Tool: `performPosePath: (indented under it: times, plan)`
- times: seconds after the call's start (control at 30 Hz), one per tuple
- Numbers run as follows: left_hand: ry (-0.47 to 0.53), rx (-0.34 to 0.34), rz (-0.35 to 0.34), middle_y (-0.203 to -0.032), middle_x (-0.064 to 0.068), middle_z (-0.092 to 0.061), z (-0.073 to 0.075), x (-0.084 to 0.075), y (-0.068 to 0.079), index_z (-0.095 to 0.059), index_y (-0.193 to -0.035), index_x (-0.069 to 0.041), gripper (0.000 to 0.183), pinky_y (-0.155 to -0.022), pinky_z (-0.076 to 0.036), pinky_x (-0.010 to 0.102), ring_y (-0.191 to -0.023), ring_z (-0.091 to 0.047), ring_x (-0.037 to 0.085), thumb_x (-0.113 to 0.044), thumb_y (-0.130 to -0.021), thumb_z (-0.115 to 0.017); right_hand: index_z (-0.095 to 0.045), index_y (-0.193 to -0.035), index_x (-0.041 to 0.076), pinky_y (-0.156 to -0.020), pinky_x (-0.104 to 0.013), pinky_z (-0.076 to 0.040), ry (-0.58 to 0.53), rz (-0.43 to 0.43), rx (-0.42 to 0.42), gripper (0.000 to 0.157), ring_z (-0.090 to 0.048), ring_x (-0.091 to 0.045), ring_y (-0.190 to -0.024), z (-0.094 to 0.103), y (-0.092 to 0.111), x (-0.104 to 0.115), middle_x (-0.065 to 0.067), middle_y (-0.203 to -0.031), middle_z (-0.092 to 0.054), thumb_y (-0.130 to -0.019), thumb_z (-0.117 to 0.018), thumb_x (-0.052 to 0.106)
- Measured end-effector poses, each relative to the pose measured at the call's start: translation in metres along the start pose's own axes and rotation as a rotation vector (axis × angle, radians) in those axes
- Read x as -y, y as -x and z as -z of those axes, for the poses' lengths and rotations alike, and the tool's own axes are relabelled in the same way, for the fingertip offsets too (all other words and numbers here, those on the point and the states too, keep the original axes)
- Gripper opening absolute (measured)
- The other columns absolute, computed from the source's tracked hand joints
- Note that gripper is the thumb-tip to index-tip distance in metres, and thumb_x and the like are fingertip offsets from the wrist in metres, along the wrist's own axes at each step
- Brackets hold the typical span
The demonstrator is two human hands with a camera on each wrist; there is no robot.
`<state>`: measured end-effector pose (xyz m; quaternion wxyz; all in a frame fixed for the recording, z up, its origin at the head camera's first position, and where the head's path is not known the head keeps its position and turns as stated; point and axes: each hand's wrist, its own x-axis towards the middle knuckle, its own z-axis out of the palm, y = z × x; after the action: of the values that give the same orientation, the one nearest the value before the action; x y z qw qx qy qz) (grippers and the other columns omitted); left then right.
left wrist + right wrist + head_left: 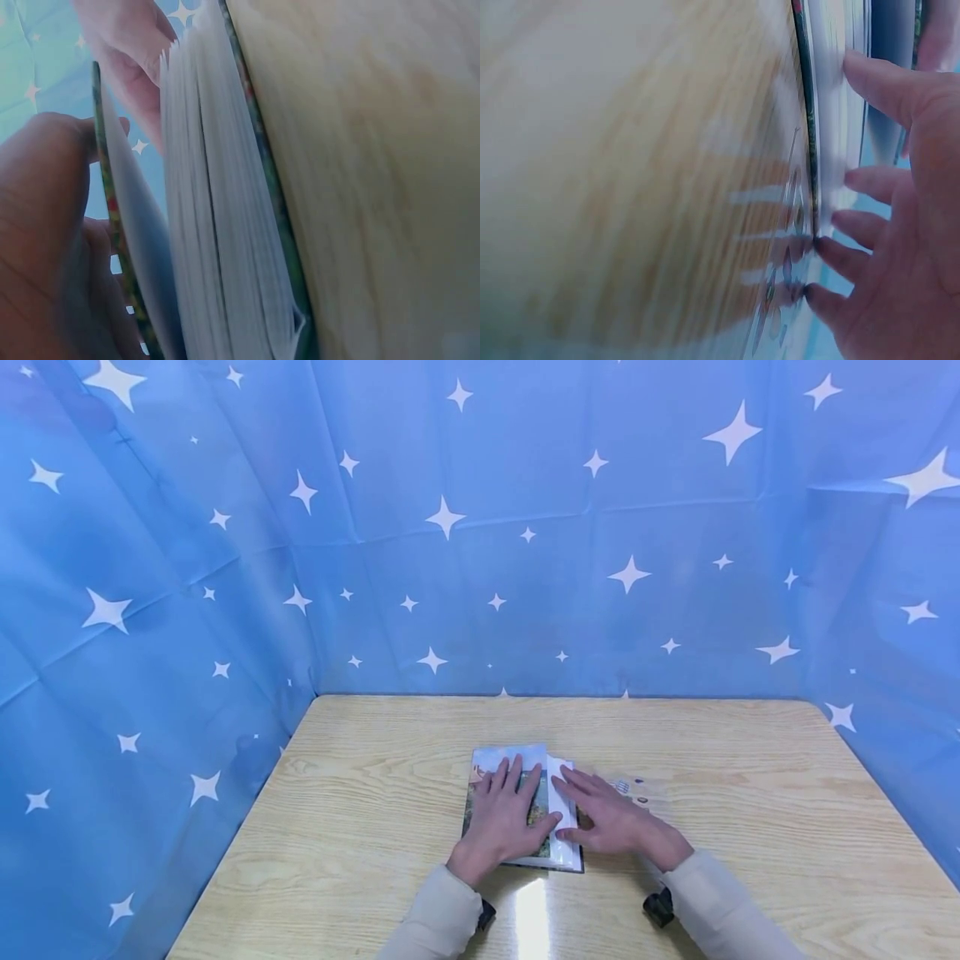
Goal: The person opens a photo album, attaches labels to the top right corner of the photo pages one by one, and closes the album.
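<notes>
A small hardcover book [531,755] with a painted landscape cover lies on the table. My left hand [506,820] rests on its front cover, fingers spread and straight. In the left wrist view that cover [120,217] stands lifted at an angle from the white page block [217,195]. White pages [565,853] show along the right side in the head view. There my right hand [611,820] touches the book's edge with thumb and fingers extended. In the right wrist view its thumb [881,79] meets the pages, and the lower fingertips reach the tabletop beside the back cover.
A clear sheet with small printed pictures [630,789] lies flat on the table just right of the book, partly under my right hand. The wood-grain table [375,793] reaches a blue star-patterned curtain [525,577] at the back and sides. Light glares near the front.
</notes>
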<state>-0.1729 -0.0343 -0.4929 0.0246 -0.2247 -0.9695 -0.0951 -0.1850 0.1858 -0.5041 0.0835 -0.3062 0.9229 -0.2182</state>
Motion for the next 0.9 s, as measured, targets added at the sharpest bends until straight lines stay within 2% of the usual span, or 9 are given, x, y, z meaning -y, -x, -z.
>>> performPosePath:
  times: [0.23,0.6,0.9]
  plan:
    - [-0.015,0.002,0.005,-0.160,0.016,-0.031,0.0002,0.0000,-0.0006,-0.033,-0.156,-0.017,0.076,-0.114,-0.032,0.056,-0.146,-0.029,0.038,-0.064,-0.096,-0.040,-0.032,-0.154,0.006,-0.117,-0.061,-0.019,0.007,-0.003,0.019,0.084,-0.022,-0.042,-0.147,0.0005,-0.0024,0.0016,-0.020,-0.161,-0.024,-0.093,-0.060,0.055]
    - [0.026,0.019,0.005,-0.160,0.013,-0.031,0.0030,-0.0009,-0.0018,-0.034,-0.155,-0.022,0.071,-0.113,-0.032,0.059,-0.146,-0.030,0.039,-0.059,-0.096,-0.045,-0.033,-0.154,0.006,-0.117,-0.061,-0.021,0.028,-0.005,0.020,0.082,-0.024,-0.041,-0.147,0.0004,-0.0019,0.0008,-0.020,-0.161,-0.025,-0.093,-0.060,0.054]
    - [0.037,0.016,0.005,-0.161,0.011,-0.030,0.0023,-0.0010,-0.0032,-0.034,-0.155,-0.026,0.066,-0.113,-0.033,0.059,-0.147,-0.030,0.035,-0.056,-0.097,-0.044,-0.034,-0.153,0.003,-0.115,-0.063,-0.022,0.024,0.001,0.018,0.082,-0.026,-0.044,-0.145,0.0021,-0.0012,0.0010,-0.023,-0.160,-0.026,-0.094,-0.061,0.053]
